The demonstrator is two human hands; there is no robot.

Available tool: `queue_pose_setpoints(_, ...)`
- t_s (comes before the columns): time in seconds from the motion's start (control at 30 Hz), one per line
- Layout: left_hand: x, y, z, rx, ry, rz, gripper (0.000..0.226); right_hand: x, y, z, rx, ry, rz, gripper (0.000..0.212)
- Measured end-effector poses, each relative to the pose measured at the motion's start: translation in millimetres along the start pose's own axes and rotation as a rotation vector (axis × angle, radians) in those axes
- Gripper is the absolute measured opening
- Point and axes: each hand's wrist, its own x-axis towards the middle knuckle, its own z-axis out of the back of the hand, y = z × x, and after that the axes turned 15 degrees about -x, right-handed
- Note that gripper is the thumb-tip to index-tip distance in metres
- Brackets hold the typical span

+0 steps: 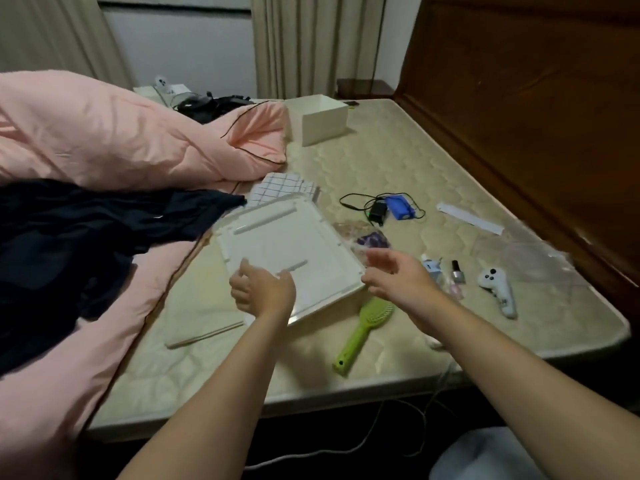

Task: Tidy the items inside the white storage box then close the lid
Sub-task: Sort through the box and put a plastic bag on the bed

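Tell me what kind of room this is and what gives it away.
Most likely a bedroom. A bare quilted mattress fills the view, set against a dark wooden headboard, with a pink duvet heaped on it and curtains hanging behind.

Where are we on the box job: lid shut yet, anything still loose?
Done: the lid looks seated flat on the white storage box. In hand: left hand and right hand hover open at its near edge, gripping nothing. Left: if they belong inside, green hairbrush, nail polish and blue charger lie loose on the mattress.
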Motion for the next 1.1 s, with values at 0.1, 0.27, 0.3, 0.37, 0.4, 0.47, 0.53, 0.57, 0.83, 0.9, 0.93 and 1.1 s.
queue_pose_setpoints(0.1,-31,-37,-25,-0.102,0.182,-0.267,0.04,-17,-11,45,0.008,-0.105,-0.022,0.015)
queue_pose_setpoints(0.27,-111,-88,-71,-0.309,0.578,-0.472,0.015,-64,-48,145,-0.128,-0.38,-0.108,0.038)
queue_pose_setpoints(0.3,-130,-92,-84,-0.31,0.655,-0.479,0.018,-78,-58,167,-0.164,-0.428,-0.118,0.042)
queue_pose_setpoints(0.37,-173,-96,-110,-0.295,0.788,-0.507,0.024,-109,-77,214,-0.208,-0.51,-0.139,0.044)
queue_pose_setpoints(0.4,-195,-97,-124,-0.281,0.848,-0.522,0.026,-127,-87,236,-0.223,-0.545,-0.155,0.046)
queue_pose_setpoints(0.47,-241,-97,-153,-0.236,0.96,-0.547,0.027,-165,-109,275,-0.251,-0.634,-0.198,0.051)
queue_pose_setpoints(0.53,-288,-96,-181,-0.169,1.072,-0.587,0.028,-204,-133,308,-0.294,-0.776,-0.244,0.052)
queue_pose_setpoints(0.57,-309,-94,-194,-0.136,1.127,-0.604,0.028,-223,-144,322,-0.342,-0.844,-0.257,0.052)
queue_pose_setpoints(0.83,-310,-65,-266,0.299,0.973,-0.565,0.038,-220,-186,343,-0.408,-0.83,-0.197,0.048)
queue_pose_setpoints(0.9,-284,-59,-279,0.488,0.893,-0.539,0.048,-188,-183,329,-0.389,-0.747,-0.158,0.045)
queue_pose_setpoints(0.93,-274,-57,-286,0.586,0.864,-0.522,0.054,-173,-183,322,-0.386,-0.694,-0.14,0.043)
queue_pose_setpoints(1.1,-246,-39,-331,0.894,0.816,-0.597,0.062,-104,-194,284,-0.344,-0.506,-0.075,0.04)
